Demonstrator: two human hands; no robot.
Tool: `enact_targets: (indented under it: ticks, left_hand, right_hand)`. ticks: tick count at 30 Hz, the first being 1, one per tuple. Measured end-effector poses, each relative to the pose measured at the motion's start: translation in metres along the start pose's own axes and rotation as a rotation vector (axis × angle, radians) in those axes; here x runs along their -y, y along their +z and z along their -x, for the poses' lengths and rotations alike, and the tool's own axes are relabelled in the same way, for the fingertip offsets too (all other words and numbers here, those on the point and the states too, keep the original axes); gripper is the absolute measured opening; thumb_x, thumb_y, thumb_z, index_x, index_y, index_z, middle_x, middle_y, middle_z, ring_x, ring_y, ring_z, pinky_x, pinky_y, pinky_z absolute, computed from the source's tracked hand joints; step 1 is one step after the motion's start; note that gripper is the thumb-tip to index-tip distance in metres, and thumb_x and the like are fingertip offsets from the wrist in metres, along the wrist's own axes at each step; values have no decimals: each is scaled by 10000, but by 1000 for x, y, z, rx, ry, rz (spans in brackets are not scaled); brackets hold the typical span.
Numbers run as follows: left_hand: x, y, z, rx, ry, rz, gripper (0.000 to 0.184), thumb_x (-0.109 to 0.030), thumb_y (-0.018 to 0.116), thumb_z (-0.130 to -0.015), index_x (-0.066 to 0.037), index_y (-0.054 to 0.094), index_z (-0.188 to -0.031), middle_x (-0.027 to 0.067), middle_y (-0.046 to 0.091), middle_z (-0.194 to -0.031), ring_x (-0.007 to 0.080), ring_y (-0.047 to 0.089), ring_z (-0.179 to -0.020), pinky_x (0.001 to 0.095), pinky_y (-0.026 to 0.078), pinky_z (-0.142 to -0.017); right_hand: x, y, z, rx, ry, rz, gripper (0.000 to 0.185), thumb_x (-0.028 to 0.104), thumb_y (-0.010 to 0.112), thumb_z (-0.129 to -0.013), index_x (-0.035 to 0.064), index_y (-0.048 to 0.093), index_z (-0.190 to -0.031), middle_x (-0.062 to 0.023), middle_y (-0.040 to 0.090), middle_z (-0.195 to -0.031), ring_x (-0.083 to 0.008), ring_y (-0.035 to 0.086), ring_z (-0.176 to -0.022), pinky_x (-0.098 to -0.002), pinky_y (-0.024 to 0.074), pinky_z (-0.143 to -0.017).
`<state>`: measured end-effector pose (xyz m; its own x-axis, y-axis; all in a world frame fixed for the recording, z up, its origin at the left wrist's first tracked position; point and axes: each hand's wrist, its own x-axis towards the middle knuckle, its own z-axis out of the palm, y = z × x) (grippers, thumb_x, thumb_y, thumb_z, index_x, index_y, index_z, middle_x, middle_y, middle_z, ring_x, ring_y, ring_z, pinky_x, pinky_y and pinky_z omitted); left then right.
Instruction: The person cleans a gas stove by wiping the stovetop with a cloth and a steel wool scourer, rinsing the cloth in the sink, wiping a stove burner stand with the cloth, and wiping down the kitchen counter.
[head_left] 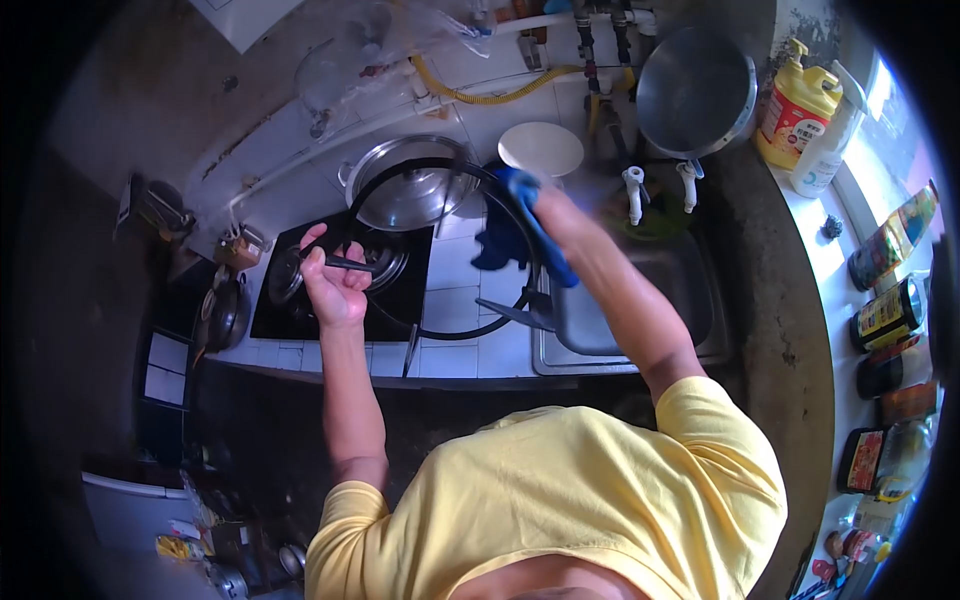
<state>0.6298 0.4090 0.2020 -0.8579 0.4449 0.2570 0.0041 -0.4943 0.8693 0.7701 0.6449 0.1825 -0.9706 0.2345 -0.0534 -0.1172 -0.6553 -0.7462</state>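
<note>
A large black ring with several thin arms jutting from it is held up over the counter. I cannot tell its exact kind. My left hand is closed around one of its black arms at the ring's left side. On the upper right of the ring, my right hand, partly blurred, presses a blue cloth against the rim; its fingers are mostly hidden by the cloth. Through the ring show the black cooktop and a dark blue cloth-like thing on the white tiles.
Behind the ring stands a lidded steel pot. A white plate leans at the wall. To the right lies the steel sink below two taps, with a big metal basin above. Bottles line the window ledge.
</note>
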Motion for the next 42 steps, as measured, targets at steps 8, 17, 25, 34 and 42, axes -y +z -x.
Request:
enact_targets:
  ticks: [8,17,25,34,42]
  left_hand:
    - [24,8,2,-296,-160,266,428,-565,524,-726,-160,512,-864,52,392,-607,126,312,-412,222,222,-363]
    - [48,46,-2,-312,-192,506,545,-628,483,-710,-88,483,-781,44,355,-610,135,266,-430,244,212,-405]
    - [39,59,23,-10,18,627,543,-587,460,-754,-99,541,-977,113,517,-828,215,469,-708,337,398,-655]
    - [-5,4,59,-69,588,-796,743,-268,646,-688,-63,295,-1310,152,350,-1318,262,369,-1172,428,305,-960]
    - [-11,-21,79,533,245,-1159,186,-196,638,-716,-36,598,-801,117,622,-925,245,576,-952,449,269,-983]
  right_hand:
    - [-86,-12,4,512,-174,-649,481,539,382,-862,86,486,-741,-60,466,-631,-187,457,-552,-303,378,-489]
    - [-140,25,-2,-569,-639,299,333,343,370,-910,32,484,-870,-85,495,-847,-216,459,-816,-355,381,-775]
    - [-102,14,20,-774,-614,625,283,261,420,-891,43,552,-1013,-89,583,-981,-197,536,-903,-326,410,-811]
    - [-24,-8,17,-183,-266,93,466,508,480,-843,43,494,-828,-120,544,-676,-260,566,-563,-378,497,-571]
    - [-25,43,-9,-41,37,80,253,297,462,-862,66,494,-766,-78,476,-591,-220,496,-436,-342,426,-379]
